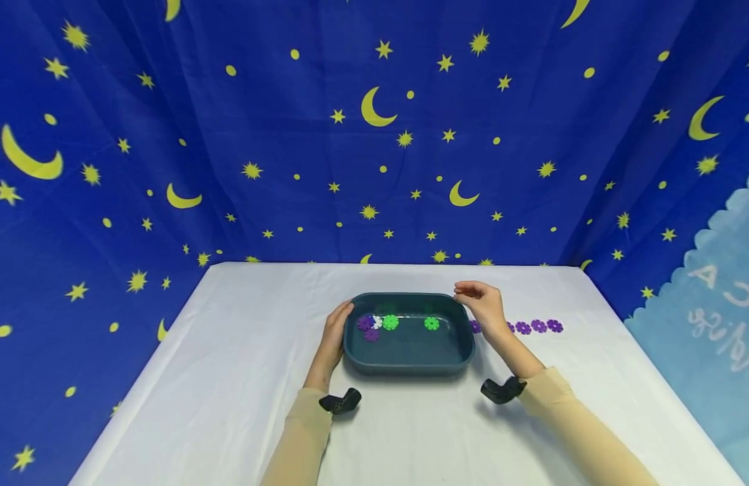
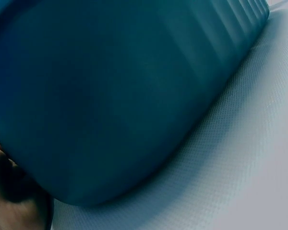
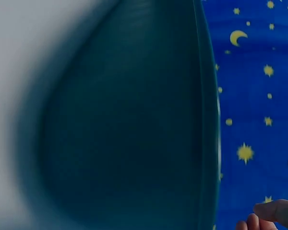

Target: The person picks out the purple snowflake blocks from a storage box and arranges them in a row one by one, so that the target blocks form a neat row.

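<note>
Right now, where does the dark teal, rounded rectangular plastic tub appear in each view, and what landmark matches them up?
Head: the dark teal, rounded rectangular plastic tub is below and slightly right of centre.
Left wrist: the tub fills the left and middle.
Right wrist: the tub spans left-centre, top to bottom.
Shared landmark: the white cloth table cover, lower right in left wrist, left edge in right wrist.

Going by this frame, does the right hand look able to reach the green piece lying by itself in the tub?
Probably yes: the right hand is beside the tub's near corner rim, and nothing covers the green piece.
</note>
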{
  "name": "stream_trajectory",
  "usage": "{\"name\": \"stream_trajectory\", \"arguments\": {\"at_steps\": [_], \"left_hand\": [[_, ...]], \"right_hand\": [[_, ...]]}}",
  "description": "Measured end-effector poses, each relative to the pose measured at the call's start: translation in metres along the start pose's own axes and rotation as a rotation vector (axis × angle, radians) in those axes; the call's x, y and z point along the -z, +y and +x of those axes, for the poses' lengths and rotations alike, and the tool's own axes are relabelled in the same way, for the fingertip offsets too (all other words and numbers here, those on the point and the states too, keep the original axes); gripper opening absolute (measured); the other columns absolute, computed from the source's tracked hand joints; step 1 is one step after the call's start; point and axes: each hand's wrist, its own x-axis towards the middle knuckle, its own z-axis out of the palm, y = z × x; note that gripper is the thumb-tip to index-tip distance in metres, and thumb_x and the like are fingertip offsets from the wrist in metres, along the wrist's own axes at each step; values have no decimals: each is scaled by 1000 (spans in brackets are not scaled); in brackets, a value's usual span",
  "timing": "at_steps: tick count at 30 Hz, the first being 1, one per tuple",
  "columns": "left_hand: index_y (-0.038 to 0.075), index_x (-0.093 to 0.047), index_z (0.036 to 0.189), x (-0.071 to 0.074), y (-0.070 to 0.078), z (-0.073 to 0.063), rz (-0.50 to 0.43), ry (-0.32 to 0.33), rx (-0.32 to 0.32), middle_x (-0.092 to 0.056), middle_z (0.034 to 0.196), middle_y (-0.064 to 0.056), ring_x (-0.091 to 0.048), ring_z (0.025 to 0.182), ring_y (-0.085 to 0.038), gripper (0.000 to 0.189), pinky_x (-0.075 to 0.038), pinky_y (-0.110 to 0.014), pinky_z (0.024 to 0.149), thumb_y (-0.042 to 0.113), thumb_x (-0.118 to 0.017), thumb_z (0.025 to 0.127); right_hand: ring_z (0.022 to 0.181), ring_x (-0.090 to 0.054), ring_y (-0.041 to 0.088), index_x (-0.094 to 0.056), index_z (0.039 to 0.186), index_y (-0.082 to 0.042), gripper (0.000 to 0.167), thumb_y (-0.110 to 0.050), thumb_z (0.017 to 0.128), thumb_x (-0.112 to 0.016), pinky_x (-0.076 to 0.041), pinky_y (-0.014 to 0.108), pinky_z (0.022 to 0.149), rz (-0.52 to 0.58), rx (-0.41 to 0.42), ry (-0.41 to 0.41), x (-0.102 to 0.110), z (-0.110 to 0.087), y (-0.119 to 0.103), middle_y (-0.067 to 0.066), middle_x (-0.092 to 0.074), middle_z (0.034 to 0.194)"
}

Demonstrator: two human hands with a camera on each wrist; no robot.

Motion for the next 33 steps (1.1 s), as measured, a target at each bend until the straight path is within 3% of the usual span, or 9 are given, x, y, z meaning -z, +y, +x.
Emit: {"name": "stream_trajectory", "arguments": {"at_steps": [8,17,23,33], "left_hand": [[-6,-41,139,1,-1,-1,-12,-7,9,-40,146,-25,-32,140,-33,48,-23,-43,121,21,-45,100],[-6,-43,138,0,-1,-3,5,-2,13,-42,145,-25,-34,139,-34,48,-24,-45,120,23,-45,99],[-6,-43,138,1,-3,-2,12,1,1,-43,144,-25,-36,138,-34,49,-26,-44,119,24,-45,99],[-6,-45,136,0,0,1,2,-7,4,-46,142,-23,-44,132,-26,47,-37,-37,114,25,-44,101]], "right_hand": [[73,-61,-4,-65,106,13,26,6,81,-66,-52,9,69,57,35,-81,-45,-3,-6,31,-67,103],[74,-61,-1,-65,104,15,25,9,80,-65,-54,12,69,139,68,-197,-83,-7,-8,34,-65,102],[75,-62,3,-65,103,15,26,9,78,-67,-54,13,68,100,115,-282,-104,-7,-7,35,-64,101],[79,-69,26,-67,97,13,23,9,75,-70,-58,22,68,-47,224,-391,-131,-5,7,29,-69,92]]}}
